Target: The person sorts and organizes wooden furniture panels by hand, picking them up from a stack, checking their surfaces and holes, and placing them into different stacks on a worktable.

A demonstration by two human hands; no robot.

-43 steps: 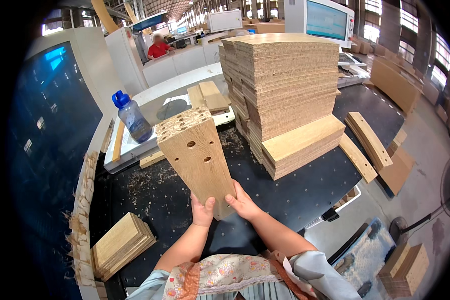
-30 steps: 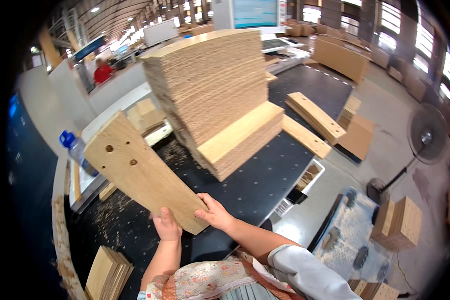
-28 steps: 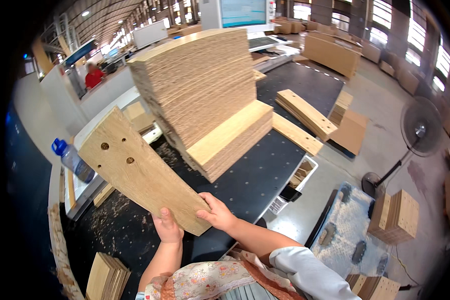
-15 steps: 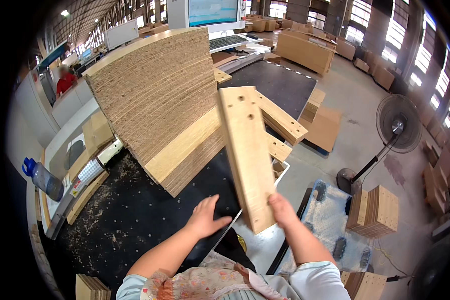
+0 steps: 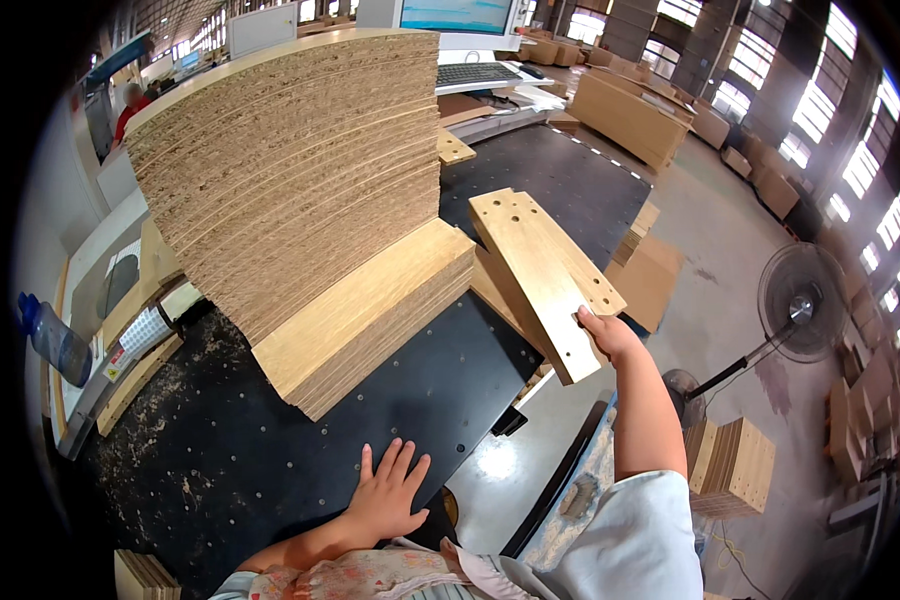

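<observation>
My right hand (image 5: 610, 337) grips the near end of a light wooden board (image 5: 535, 280) with drilled holes, thumb on its upper face. That board lies tilted over another drilled board (image 5: 582, 272) on the right; whether the two touch all along their length I cannot tell. My left hand (image 5: 388, 492) rests flat on the black tabletop (image 5: 370, 420), fingers spread, holding nothing. Ahead of it sits a low stack of narrow boards (image 5: 370, 310), pressed against a tall stack of particleboard panels (image 5: 300, 170).
A blue-capped bottle (image 5: 55, 340) stands at the left by a white machine part. Beyond the stacks are a monitor (image 5: 460, 14) and keyboard (image 5: 478, 74). On the right, a standing fan (image 5: 800, 305) and stacked boards (image 5: 735, 465) occupy the floor. A person in red is far left.
My right hand has carried the board away from me and lowered it from upright onto the other drilled board. The left hand has come down flat on the tabletop, nearer to me.
</observation>
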